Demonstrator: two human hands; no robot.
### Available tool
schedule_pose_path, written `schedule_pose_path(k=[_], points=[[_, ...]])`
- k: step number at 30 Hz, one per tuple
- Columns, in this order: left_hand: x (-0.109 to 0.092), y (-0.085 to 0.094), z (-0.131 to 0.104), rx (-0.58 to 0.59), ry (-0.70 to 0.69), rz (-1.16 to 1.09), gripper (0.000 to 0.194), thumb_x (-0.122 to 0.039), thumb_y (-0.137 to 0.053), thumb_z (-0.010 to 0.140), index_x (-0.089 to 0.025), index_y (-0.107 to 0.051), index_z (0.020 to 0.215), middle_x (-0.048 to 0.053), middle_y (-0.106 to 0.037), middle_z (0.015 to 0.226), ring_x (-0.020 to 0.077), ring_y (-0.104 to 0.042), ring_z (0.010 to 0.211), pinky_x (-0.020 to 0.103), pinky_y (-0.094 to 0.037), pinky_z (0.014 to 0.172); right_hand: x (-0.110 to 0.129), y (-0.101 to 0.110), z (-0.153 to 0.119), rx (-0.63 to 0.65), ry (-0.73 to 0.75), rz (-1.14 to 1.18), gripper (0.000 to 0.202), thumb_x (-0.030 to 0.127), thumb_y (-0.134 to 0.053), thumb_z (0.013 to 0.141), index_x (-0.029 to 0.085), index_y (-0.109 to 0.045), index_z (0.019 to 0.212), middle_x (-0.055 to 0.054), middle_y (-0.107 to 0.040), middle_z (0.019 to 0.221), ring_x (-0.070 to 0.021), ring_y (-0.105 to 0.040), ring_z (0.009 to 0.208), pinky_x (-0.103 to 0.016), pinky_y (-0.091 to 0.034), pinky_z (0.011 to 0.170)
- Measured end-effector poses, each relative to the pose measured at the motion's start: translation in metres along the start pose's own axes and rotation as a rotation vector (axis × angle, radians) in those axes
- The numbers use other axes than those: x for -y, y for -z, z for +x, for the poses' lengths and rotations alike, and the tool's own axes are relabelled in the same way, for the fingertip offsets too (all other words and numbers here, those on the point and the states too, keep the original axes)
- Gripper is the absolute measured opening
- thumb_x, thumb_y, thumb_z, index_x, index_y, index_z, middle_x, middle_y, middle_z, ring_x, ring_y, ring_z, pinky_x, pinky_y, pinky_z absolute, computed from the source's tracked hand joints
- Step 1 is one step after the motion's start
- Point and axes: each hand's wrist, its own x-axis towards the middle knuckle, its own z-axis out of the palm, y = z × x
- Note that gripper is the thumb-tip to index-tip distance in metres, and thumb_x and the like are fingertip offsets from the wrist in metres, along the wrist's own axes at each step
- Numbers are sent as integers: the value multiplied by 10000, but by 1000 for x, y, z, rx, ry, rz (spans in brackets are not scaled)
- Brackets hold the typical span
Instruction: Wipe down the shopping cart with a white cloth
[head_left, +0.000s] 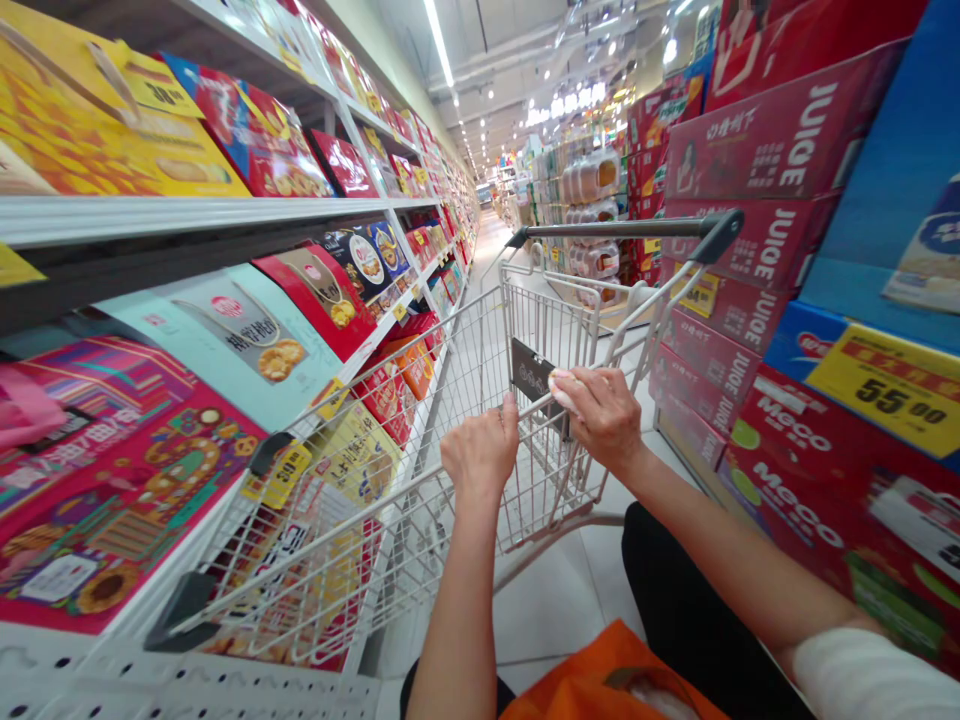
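Note:
A wire shopping cart [420,495] stands side-on before me, its dark handle bar [607,230] at the far right end. My left hand [481,445] is closed around the near top rail, thumb up. Farther along that rail, my right hand [606,412] is closed on a small crumpled white cloth [568,392], pressing it against the rail; it may be a tissue. Just behind the right hand, a dark plate [531,372] is fixed to the cart's wire. No goods show inside the basket.
Shelves [225,220] of boxed snacks line the left, close to the cart's front corner [180,610]. Stacked red juice cartons [750,170] and Meco boxes [832,480] rise close on the right. A tiled aisle [491,245] runs ahead. An orange garment [607,675] shows below.

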Motion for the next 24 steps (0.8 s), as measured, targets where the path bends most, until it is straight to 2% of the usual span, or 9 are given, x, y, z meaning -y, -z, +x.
schedule_pose_path(k=[4,10,12,15,17,19,21,24], points=[[6,-5,-5,-73,-68,-20,675,-544,-174,1028,-202,-742,902,112,-752,860,276,-708,818,328,-396,656,-16,-4,3,-11,-26,-42,216,230,-586,947,239,-718,1118,-50,-750,1063,-192,-570,933,-300,-479,806],[11,-20,-16,-246,-235,-71,500,-453,-239,1050,-211,-659,926,72,-691,923,227,-630,874,356,-366,768,-22,-12,9,-20,-90,-78,191,288,-574,965,231,-725,1066,-59,-741,1035,-203,-563,936,-313,-453,813],[5,-26,-18,-288,-224,-89,455,-407,-251,1054,-218,-653,954,67,-678,917,224,-608,894,363,-354,805,-12,-15,12,-30,-198,-69,189,271,-559,968,236,-725,1051,-65,-733,1048,-217,-549,958,-328,-444,807],[-3,-31,-17,-318,-187,-107,399,-366,-282,1052,-227,-650,981,62,-673,905,230,-591,907,375,-341,822,19,-23,11,-48,-320,-15,195,214,-539,959,242,-726,1006,-63,-729,1017,-230,-520,975,-344,-441,812],[-3,-33,-15,-309,-193,-123,359,-325,-309,1048,-225,-650,1002,62,-674,912,230,-590,905,377,-341,816,42,-28,8,-20,-253,42,218,171,-536,944,237,-719,1042,-57,-731,1033,-225,-515,987,-341,-450,836],[3,-33,-14,-292,-237,-147,311,-264,-338,1037,-226,-646,1059,53,-674,925,221,-592,912,369,-347,824,53,-31,3,23,-124,86,271,133,-535,930,228,-699,1124,-51,-732,1085,-213,-527,1009,-333,-458,864],[13,-33,-16,-290,-273,-160,292,-230,-365,1026,-245,-630,1147,39,-675,943,213,-591,932,360,-352,842,45,-32,1,48,-55,104,317,107,-530,922,229,-682,1173,-42,-731,1110,-204,-543,1025,-331,-460,881],[26,-35,-23,-316,-220,-148,291,-274,-377,1029,-265,-635,1162,37,-674,943,219,-579,933,366,-350,856,8,-31,6,18,-101,65,273,146,-540,937,256,-699,1130,-29,-737,1078,-222,-538,1014,-345,-455,866]])
